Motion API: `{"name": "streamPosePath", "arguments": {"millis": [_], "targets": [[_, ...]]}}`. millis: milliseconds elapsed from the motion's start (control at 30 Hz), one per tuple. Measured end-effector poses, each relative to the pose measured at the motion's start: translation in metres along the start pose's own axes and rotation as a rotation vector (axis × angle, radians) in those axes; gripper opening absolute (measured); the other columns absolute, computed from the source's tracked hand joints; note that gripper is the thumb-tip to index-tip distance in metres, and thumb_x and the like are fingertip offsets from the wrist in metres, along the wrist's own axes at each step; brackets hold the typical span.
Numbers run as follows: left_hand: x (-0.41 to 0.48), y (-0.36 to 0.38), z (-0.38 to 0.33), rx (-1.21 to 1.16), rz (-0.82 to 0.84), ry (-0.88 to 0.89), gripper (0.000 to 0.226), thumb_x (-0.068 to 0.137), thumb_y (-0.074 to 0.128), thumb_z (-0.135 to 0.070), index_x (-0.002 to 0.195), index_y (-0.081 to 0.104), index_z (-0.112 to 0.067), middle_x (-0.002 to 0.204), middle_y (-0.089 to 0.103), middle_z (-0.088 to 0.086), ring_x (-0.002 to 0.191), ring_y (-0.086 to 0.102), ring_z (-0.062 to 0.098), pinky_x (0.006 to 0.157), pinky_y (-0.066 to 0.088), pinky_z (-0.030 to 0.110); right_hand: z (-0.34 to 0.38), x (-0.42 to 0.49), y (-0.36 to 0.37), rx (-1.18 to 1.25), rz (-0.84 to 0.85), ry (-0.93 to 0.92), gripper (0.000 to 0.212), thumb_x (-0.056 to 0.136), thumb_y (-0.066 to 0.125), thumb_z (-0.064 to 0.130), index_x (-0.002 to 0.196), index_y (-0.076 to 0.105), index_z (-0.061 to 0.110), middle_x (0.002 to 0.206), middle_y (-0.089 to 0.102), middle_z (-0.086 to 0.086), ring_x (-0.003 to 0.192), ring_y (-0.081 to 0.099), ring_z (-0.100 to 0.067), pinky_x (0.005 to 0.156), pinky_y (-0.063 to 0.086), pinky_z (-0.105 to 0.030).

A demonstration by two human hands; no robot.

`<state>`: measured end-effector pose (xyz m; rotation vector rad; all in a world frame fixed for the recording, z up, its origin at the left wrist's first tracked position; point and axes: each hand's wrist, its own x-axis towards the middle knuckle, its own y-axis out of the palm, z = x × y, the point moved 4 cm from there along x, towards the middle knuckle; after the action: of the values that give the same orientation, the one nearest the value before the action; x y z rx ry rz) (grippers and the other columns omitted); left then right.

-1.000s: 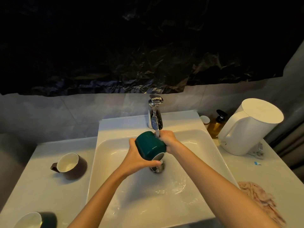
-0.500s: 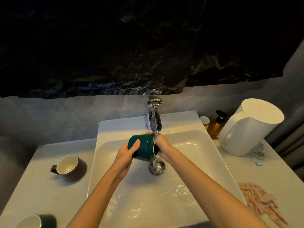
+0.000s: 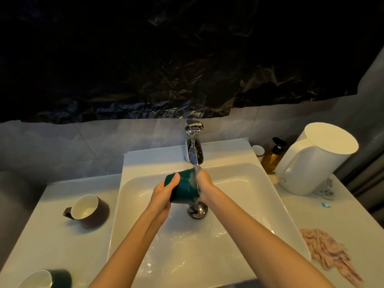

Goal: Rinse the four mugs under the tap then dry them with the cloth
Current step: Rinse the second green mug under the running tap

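White counter (image 3: 52,235) and white ceramic basin (image 3: 270,183), water running from the chrome tap (image 3: 194,146).
Under the stream, above the drain (image 3: 197,210), the dark green ceramic mug (image 3: 184,188) lies on its side; the left hand (image 3: 164,194) grips its base, thumb on top. The right hand (image 3: 204,183) meets its mouth, fingers hidden, grip unclear. A crumpled pink cloth (image 3: 328,252) lies on the counter, right.
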<state>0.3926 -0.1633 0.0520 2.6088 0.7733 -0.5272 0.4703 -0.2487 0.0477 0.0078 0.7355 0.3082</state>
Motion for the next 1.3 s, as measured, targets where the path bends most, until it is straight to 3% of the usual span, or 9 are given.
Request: {"name": "streamPosePath", "arguments": {"millis": [233, 400, 500, 667, 833, 967, 1133, 1233, 1300], "targets": [[0.004, 0.002, 0.006, -0.084, -0.167, -0.029, 0.031, 0.089, 0.064, -0.026, 0.114, 0.057, -0.009, 0.103, 0.063, 0.010, 0.095, 0.058, 0.022, 0.080, 0.050, 0.033, -0.015, -0.010, 0.009, -0.201, -0.076, -0.448, 0.021, 0.094, 0.044, 0.051, 0.106, 0.049, 0.035, 0.112, 0.058, -0.005, 0.101, 0.058, -0.021, 0.092, 0.052, -0.041], [0.004, 0.006, 0.010, -0.007, -0.098, 0.011, 0.032, 0.089, 0.062, -0.028, 0.116, 0.057, -0.010, 0.104, 0.065, 0.010, 0.094, 0.061, 0.021, 0.070, 0.051, 0.028, -0.007, -0.001, -0.002, 0.023, -0.182, -0.128, 0.027, 0.096, 0.046, 0.041, 0.102, 0.057, 0.017, 0.103, 0.061, -0.009, 0.093, 0.060, -0.026, 0.070, 0.049, -0.033], [0.007, 0.004, 0.010, -0.111, -0.105, -0.046, 0.033, 0.090, 0.062, -0.027, 0.118, 0.056, -0.011, 0.108, 0.064, 0.011, 0.097, 0.061, 0.025, 0.073, 0.053, 0.033, -0.006, 0.001, -0.003, 0.118, -0.136, -0.035, 0.031, 0.098, 0.042, 0.039, 0.101, 0.059, 0.013, 0.102, 0.064, -0.014, 0.092, 0.061, -0.029, 0.081, 0.052, -0.038], [0.018, -0.005, 0.006, -0.228, -0.143, -0.099, 0.045, 0.089, 0.062, -0.034, 0.126, 0.054, -0.011, 0.119, 0.062, 0.015, 0.109, 0.058, 0.032, 0.090, 0.051, 0.047, -0.013, -0.016, 0.000, -0.119, 0.078, -0.369, 0.037, 0.104, 0.028, 0.043, 0.121, 0.055, 0.025, 0.117, 0.062, -0.005, 0.107, 0.058, -0.018, 0.083, 0.048, -0.024], [0.021, -0.011, 0.005, -0.227, -0.126, -0.134, 0.047, 0.088, 0.061, -0.037, 0.127, 0.053, -0.012, 0.117, 0.063, 0.016, 0.108, 0.059, 0.033, 0.092, 0.051, 0.047, -0.010, -0.036, -0.024, -0.436, 0.257, -0.680, 0.041, 0.105, 0.034, 0.018, 0.146, 0.041, 0.019, 0.136, 0.048, 0.012, 0.120, 0.046, 0.000, 0.091, 0.036, -0.002], [0.015, 0.001, 0.010, -0.208, -0.055, -0.169, 0.041, 0.089, 0.060, -0.037, 0.123, 0.057, -0.013, 0.116, 0.064, 0.016, 0.108, 0.059, 0.033, 0.093, 0.051, 0.048, -0.007, -0.042, -0.025, -0.390, 0.245, -0.668, 0.038, 0.105, 0.036, 0.023, 0.142, 0.043, 0.022, 0.128, 0.056, 0.006, 0.116, 0.053, -0.009, 0.089, 0.046, -0.013], [0.010, 0.001, 0.014, -0.141, -0.125, -0.072, 0.038, 0.090, 0.061, -0.032, 0.122, 0.054, -0.011, 0.111, 0.064, 0.014, 0.104, 0.060, 0.029, 0.087, 0.053, 0.041, -0.012, -0.044, -0.031, -0.695, 0.057, -0.695, 0.030, 0.100, 0.045, 0.032, 0.126, 0.060, 0.028, 0.107, 0.070, -0.002, 0.094, 0.063, -0.014, 0.086, 0.054, -0.032], [0.001, -0.001, 0.006, 0.212, -0.077, 0.155, 0.034, 0.091, 0.061, -0.027, 0.120, 0.056, -0.011, 0.107, 0.066, 0.010, 0.102, 0.062, 0.024, 0.071, 0.051, 0.023, -0.008, -0.040, -0.058, -0.499, 0.073, -0.507, 0.023, 0.096, 0.056, 0.027, 0.110, 0.071, 0.019, 0.106, 0.072, -0.003, 0.098, 0.068, -0.018, 0.087, 0.057, -0.037], [-0.004, 0.004, 0.004, 0.530, -0.011, 0.329, 0.031, 0.090, 0.062, -0.028, 0.116, 0.059, -0.013, 0.102, 0.067, 0.005, 0.098, 0.063, 0.020, 0.068, 0.051, 0.020, -0.008, -0.035, -0.069, -0.320, 0.142, -0.274, 0.031, 0.098, 0.053, 0.033, 0.122, 0.062, 0.016, 0.123, 0.063, -0.002, 0.110, 0.062, -0.026, 0.082, 0.059, -0.039]]}}
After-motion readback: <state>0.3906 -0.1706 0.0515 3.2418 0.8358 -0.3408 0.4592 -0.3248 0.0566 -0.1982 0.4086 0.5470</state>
